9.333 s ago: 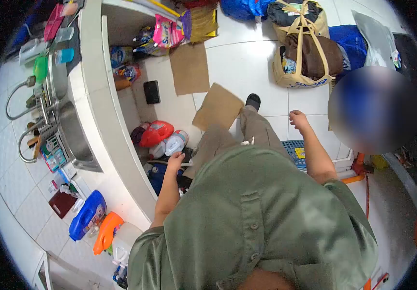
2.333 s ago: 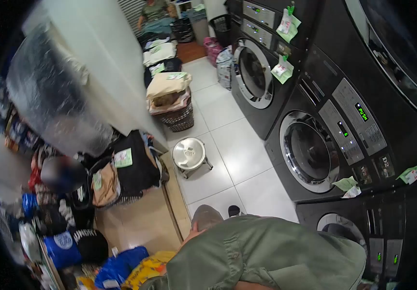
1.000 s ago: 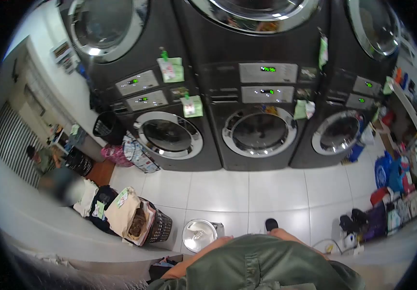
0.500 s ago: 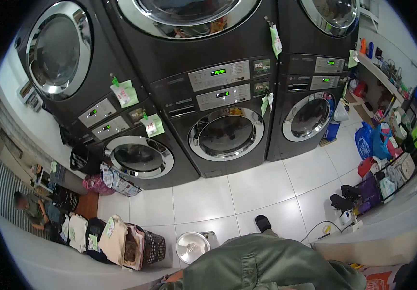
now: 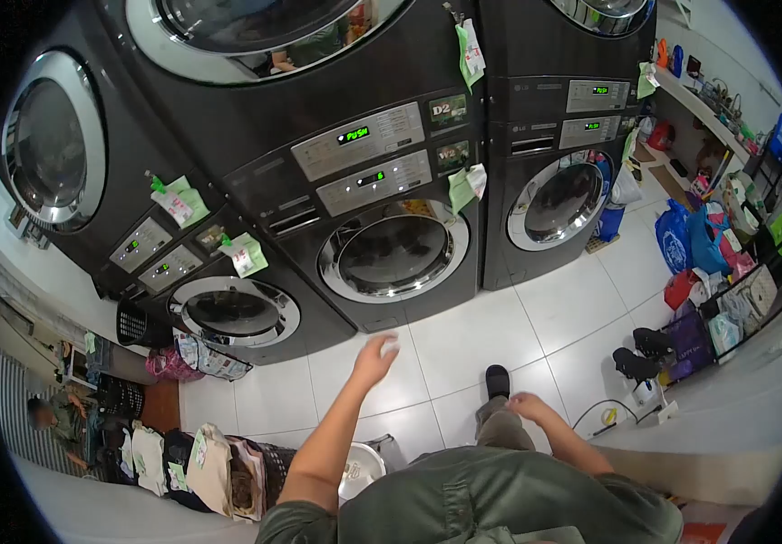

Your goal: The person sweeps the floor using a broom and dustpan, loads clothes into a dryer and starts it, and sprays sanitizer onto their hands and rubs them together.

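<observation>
My left hand [image 5: 374, 359] is stretched forward over the tiled floor, in front of the middle washing machine [image 5: 395, 254] and apart from it. Its fingers are curled around a small whitish thing at the tips, too blurred to name. Lower down, my right hand [image 5: 527, 404] hangs beside my leg and dark shoe [image 5: 497, 381], its fingers loosely apart with nothing visible in them. The middle machine's round door is closed with dark contents behind the glass. A green and white tag [image 5: 468, 187] hangs at its upper right.
Stacked machines flank the middle one, including a lower right washer [image 5: 558, 201]. A round metal lid [image 5: 361, 470] and clothes-filled baskets [image 5: 212, 467] are at lower left. Bags [image 5: 675, 238], black shoes [image 5: 645, 352] and a cable [image 5: 604, 405] lie at right. Another person [image 5: 66, 424] is far left.
Both my hands have come into view, the left reaching forward and the right out beside my leg. The view has shifted, and I am nearer the machines.
</observation>
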The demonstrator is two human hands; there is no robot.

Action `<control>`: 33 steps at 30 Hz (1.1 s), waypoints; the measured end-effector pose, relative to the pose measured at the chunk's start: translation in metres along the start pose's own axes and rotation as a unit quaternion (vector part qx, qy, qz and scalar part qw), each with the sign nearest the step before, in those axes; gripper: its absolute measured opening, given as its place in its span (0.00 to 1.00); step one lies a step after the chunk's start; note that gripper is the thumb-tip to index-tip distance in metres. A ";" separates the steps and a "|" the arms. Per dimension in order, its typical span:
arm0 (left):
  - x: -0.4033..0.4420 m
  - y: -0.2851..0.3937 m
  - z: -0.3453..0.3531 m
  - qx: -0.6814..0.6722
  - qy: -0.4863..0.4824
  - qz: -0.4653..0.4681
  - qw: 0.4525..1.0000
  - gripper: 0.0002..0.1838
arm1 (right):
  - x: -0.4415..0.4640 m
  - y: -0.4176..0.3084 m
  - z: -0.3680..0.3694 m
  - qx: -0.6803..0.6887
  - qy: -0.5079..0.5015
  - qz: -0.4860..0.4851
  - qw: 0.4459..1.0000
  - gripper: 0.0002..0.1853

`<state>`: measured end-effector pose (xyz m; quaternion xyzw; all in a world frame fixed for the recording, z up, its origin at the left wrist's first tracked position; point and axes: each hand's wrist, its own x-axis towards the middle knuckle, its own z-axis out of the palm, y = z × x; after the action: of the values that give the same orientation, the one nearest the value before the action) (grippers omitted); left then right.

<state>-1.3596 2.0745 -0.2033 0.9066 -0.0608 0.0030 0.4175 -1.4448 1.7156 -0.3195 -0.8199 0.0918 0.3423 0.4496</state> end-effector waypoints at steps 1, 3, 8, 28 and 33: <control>0.036 0.036 -0.003 -0.045 0.003 0.013 0.999 0.16 | 0.026 -0.003 -0.016 -0.039 0.037 -0.034 0.998 0.24; 0.105 0.107 -0.009 -0.043 0.060 0.163 0.984 0.15 | 0.060 -0.042 -0.051 -0.017 0.073 -0.076 0.994 0.24; 0.265 0.188 0.003 0.019 0.110 0.221 0.969 0.14 | 0.169 -0.058 -0.101 0.142 0.099 -0.183 0.968 0.17; 0.412 0.269 -0.063 0.494 0.265 0.314 0.766 0.19 | 0.151 -0.363 -0.292 0.299 0.168 -0.429 0.836 0.09; 0.409 0.267 -0.076 0.491 0.238 0.340 0.766 0.20 | 0.164 -0.393 -0.275 0.311 0.138 -0.447 0.828 0.09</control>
<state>-0.9802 1.9164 0.0714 0.8781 -0.2540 0.3899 -0.1114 -1.0102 1.7483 -0.0608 -0.6270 -0.1217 -0.0593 0.7672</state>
